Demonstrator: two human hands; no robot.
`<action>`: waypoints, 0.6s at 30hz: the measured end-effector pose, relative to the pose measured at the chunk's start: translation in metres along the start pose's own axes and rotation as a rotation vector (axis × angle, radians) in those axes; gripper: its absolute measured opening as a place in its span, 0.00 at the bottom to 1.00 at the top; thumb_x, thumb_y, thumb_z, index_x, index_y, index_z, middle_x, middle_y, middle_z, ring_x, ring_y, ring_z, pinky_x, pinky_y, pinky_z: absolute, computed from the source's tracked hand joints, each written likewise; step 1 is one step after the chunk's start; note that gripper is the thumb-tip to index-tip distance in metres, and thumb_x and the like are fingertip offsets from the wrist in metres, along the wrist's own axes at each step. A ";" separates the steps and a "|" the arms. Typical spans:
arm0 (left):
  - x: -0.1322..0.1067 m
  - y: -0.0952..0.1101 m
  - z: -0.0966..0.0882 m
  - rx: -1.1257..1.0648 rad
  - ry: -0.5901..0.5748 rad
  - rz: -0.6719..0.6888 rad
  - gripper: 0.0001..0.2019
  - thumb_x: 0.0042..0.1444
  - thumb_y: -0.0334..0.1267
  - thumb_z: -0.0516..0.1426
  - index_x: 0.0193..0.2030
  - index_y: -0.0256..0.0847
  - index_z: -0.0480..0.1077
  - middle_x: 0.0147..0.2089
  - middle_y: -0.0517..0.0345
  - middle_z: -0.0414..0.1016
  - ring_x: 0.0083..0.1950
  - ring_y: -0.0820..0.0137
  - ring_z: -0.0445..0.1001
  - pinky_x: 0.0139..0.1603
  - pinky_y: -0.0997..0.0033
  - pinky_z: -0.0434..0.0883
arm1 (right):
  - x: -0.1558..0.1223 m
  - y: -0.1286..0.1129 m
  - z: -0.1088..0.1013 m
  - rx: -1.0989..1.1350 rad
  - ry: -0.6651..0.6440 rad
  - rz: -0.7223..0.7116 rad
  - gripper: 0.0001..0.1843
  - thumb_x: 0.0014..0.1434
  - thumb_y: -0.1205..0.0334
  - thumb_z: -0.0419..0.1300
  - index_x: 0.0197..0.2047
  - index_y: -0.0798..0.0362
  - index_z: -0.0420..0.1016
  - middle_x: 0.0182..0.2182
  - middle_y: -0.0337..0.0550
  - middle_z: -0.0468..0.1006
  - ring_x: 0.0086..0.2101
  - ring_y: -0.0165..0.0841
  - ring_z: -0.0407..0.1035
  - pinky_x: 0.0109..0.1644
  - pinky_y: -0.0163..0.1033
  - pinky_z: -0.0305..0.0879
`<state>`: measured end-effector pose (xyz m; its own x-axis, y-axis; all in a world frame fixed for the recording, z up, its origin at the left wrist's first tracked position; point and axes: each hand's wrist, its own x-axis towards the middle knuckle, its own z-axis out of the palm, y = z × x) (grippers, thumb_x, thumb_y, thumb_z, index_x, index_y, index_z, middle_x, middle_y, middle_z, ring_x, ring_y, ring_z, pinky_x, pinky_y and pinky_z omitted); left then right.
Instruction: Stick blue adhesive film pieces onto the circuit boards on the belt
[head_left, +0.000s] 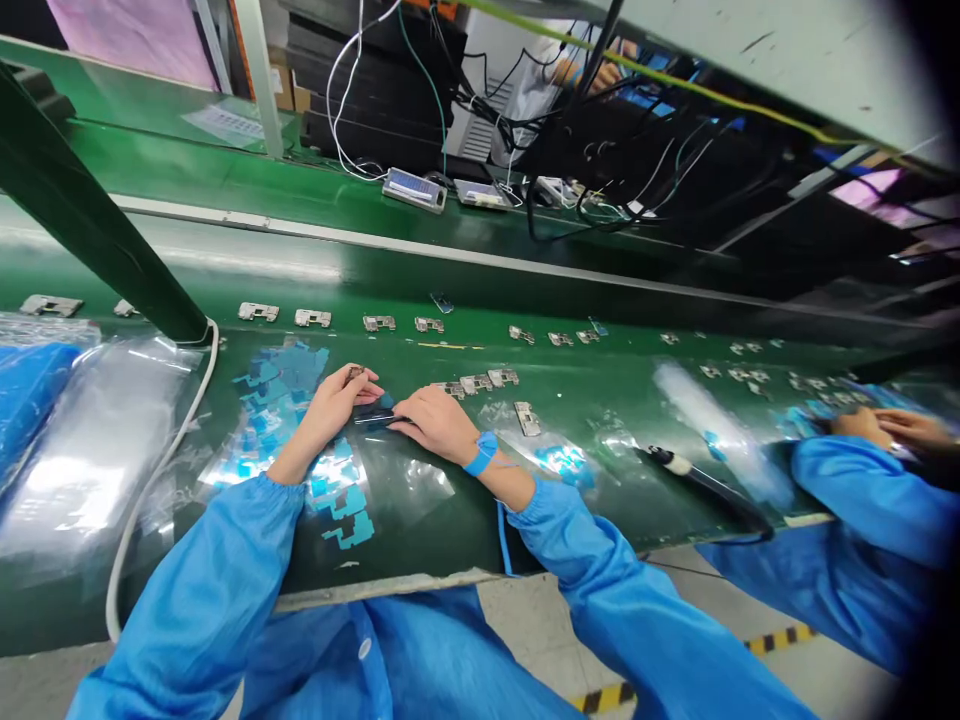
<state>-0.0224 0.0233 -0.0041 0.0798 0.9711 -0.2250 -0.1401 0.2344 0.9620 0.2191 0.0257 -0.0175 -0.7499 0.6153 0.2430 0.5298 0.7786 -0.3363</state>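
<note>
My left hand [341, 393] is closed, its fingers curled round a small brownish part [355, 372] that is mostly hidden. Close to it, my right hand [437, 420] pinches the end of a dark glossy strip [373, 416], whose exact kind I cannot make out. A blue band circles my right wrist. Left of my hands, cut blue film pieces [281, 385] lie scattered over a clear sheet. Just beyond my right hand sit small metal-framed circuit boards [476, 383] in a row, and another board [527, 419] rests to the right.
More boards [259, 312] line the green bench [420, 540]. A green post [105, 210] and white cable [161, 480] stand at left, near plastic bags [97, 430]. A black-handled tool [701, 480] lies right, before a co-worker's hands [892, 428]. Cables hang behind.
</note>
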 end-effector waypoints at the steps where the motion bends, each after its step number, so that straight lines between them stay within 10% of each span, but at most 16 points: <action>1: 0.000 -0.001 0.000 0.011 -0.002 0.013 0.18 0.65 0.52 0.67 0.46 0.37 0.79 0.41 0.49 0.89 0.44 0.66 0.87 0.53 0.67 0.82 | -0.001 -0.002 -0.001 0.007 0.006 0.008 0.16 0.82 0.52 0.59 0.49 0.52 0.84 0.49 0.54 0.89 0.49 0.45 0.76 0.57 0.53 0.68; 8: -0.016 0.019 -0.003 0.084 0.040 0.222 0.14 0.69 0.51 0.63 0.47 0.41 0.80 0.40 0.53 0.87 0.36 0.71 0.79 0.43 0.72 0.75 | 0.004 -0.016 -0.015 0.175 -0.059 0.138 0.11 0.77 0.57 0.66 0.40 0.51 0.78 0.42 0.53 0.85 0.45 0.44 0.72 0.51 0.48 0.64; 14: -0.039 0.048 -0.007 0.472 -0.702 -0.048 0.18 0.71 0.50 0.60 0.50 0.40 0.88 0.29 0.53 0.85 0.28 0.67 0.77 0.32 0.71 0.71 | 0.015 -0.004 -0.015 0.538 -0.099 0.388 0.09 0.66 0.63 0.72 0.36 0.52 0.77 0.28 0.36 0.78 0.30 0.31 0.70 0.40 0.38 0.60; 18: -0.039 0.040 -0.003 0.556 -0.764 -0.143 0.17 0.69 0.50 0.62 0.51 0.42 0.89 0.29 0.54 0.86 0.28 0.65 0.81 0.30 0.72 0.72 | 0.011 -0.001 -0.019 0.861 -0.021 0.513 0.22 0.65 0.42 0.72 0.36 0.51 0.75 0.29 0.37 0.78 0.30 0.32 0.72 0.39 0.39 0.67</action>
<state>-0.0337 -0.0047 0.0426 0.7101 0.5967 -0.3738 0.3943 0.1029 0.9132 0.2179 0.0341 0.0027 -0.5225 0.8428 -0.1292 0.3299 0.0601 -0.9421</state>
